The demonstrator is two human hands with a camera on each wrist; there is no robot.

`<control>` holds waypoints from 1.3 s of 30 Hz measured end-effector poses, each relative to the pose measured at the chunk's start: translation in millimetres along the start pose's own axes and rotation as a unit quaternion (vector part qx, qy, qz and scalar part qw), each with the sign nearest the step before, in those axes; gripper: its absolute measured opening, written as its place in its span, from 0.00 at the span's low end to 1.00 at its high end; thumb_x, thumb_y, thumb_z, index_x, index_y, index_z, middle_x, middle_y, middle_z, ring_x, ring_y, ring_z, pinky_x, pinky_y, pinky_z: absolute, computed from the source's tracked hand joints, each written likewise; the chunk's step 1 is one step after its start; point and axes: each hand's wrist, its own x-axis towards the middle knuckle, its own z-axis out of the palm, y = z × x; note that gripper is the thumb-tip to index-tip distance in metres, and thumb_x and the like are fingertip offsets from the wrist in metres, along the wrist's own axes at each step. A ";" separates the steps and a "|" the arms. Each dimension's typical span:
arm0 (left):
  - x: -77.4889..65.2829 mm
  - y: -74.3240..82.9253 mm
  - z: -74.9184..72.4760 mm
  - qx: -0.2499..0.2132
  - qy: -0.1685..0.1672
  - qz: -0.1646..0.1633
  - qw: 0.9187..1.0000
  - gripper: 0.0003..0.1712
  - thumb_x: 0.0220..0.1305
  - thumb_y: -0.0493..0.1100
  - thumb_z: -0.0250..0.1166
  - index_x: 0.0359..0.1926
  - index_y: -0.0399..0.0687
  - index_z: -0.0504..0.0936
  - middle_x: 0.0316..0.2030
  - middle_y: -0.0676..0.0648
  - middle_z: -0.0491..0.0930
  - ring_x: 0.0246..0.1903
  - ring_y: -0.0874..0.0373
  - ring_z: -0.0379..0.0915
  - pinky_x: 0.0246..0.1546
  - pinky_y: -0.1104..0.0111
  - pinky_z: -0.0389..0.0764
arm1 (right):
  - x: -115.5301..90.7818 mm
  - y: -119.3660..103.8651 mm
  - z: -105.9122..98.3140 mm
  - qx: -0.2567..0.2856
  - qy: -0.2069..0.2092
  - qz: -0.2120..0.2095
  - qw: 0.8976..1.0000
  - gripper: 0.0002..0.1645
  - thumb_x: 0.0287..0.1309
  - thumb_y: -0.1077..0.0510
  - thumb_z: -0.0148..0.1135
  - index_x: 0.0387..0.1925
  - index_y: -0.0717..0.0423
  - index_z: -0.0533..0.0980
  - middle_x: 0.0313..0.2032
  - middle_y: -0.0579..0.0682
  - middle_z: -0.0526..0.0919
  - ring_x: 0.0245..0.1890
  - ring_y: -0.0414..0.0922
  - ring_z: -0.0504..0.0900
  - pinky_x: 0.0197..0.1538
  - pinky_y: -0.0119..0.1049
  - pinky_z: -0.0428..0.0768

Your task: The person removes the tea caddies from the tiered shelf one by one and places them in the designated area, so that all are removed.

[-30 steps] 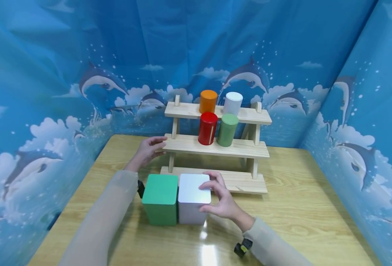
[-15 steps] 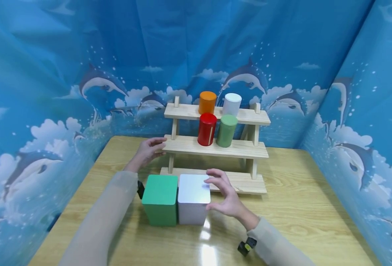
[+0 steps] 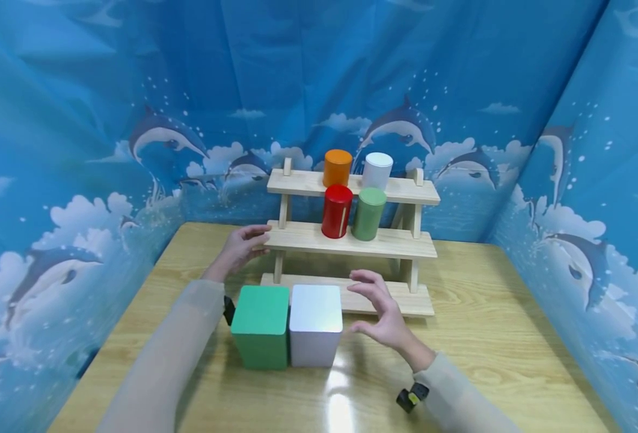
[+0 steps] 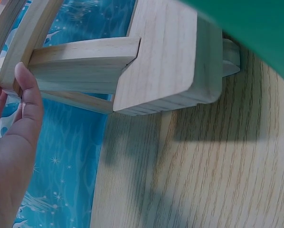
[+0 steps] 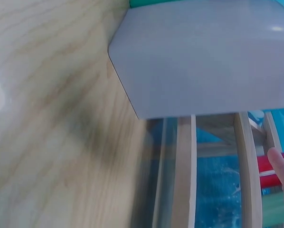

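Observation:
My left hand [image 3: 241, 245] pinches the left end of the middle shelf of a three-tier wooden display stand [image 3: 299, 236]; the left wrist view shows thumb and fingers either side of that shelf end [image 4: 25, 52]. To the right of a white box [image 3: 315, 310], my right hand [image 3: 386, 316] hovers with spread, slightly bent fingers and holds nothing. A gap shows between its fingertips and the box. A green box [image 3: 261, 310] stands against the white one on its left. Both are in front of the stand's lowest shelf and hide part of it.
An orange cylinder [image 3: 337, 168] and a white cylinder [image 3: 377, 171] stand on the top shelf. Below them, a red cylinder [image 3: 336, 211] and a light green cylinder [image 3: 369, 214] are on the middle shelf. A blue dolphin-print curtain [image 3: 308, 72] encloses the wooden table [image 3: 492, 337].
My right hand has let go of the white box and drawn away to the right. The left hand keeps its place on the shelf, and both boxes stay put.

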 end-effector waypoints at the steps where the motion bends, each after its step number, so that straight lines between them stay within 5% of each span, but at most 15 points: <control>1: -0.4 0.5 0.2 0.001 0.000 0.000 1.000 0.24 0.66 0.37 0.58 0.62 0.37 0.68 0.57 0.40 0.66 0.41 0.57 0.72 0.53 0.54 0.74 | -0.2 0.7 -2.1 0.002 0.003 -0.002 1.000 0.38 0.45 0.54 0.72 0.52 0.73 0.68 0.56 0.77 0.57 0.57 0.70 0.60 0.62 0.43 0.67; 9: 14.1 -16.3 -7.3 -0.006 0.005 0.009 1.000 0.25 0.64 0.41 0.61 0.61 0.39 0.69 0.58 0.41 0.66 0.44 0.55 0.72 0.55 0.52 0.71 | 2.6 1.7 -16.2 0.003 0.023 -0.014 1.000 0.36 0.48 0.56 0.70 0.51 0.77 0.67 0.53 0.80 0.59 0.58 0.59 0.65 0.61 0.41 0.69; 20: 9.5 -14.8 -5.1 0.002 0.000 0.022 1.000 0.23 0.64 0.41 0.60 0.59 0.39 0.71 0.54 0.43 0.69 0.42 0.56 0.73 0.43 0.64 0.81 | 9.1 2.3 -32.2 0.005 0.056 0.006 0.998 0.31 0.45 0.72 0.68 0.50 0.81 0.66 0.53 0.75 0.64 0.56 0.54 0.70 0.57 0.45 0.72; 27: 1.2 -2.3 -1.0 0.001 0.001 0.004 1.000 0.23 0.65 0.37 0.58 0.61 0.37 0.69 0.53 0.43 0.69 0.40 0.57 0.73 0.50 0.58 0.77 | 14.0 6.6 -41.5 -0.026 0.093 0.047 0.994 0.29 0.44 0.79 0.63 0.51 0.78 0.67 0.52 0.73 0.67 0.54 0.56 0.70 0.55 0.44 0.75; 32: 7.7 -8.7 -3.9 0.000 0.006 0.002 1.000 0.24 0.65 0.39 0.59 0.60 0.39 0.69 0.54 0.44 0.69 0.41 0.57 0.73 0.50 0.59 0.77 | 20.8 7.3 -46.2 -0.056 0.117 0.076 0.989 0.29 0.41 0.84 0.60 0.50 0.79 0.67 0.51 0.72 0.69 0.52 0.58 0.71 0.53 0.50 0.74; 39: 12.2 -16.3 -5.4 0.009 0.014 0.014 1.000 0.24 0.64 0.42 0.61 0.59 0.41 0.71 0.54 0.44 0.69 0.42 0.56 0.73 0.47 0.60 0.79 | 36.5 0.2 -45.0 -0.088 0.161 0.060 0.981 0.23 0.42 0.85 0.58 0.45 0.83 0.68 0.45 0.76 0.70 0.49 0.63 0.71 0.50 0.54 0.75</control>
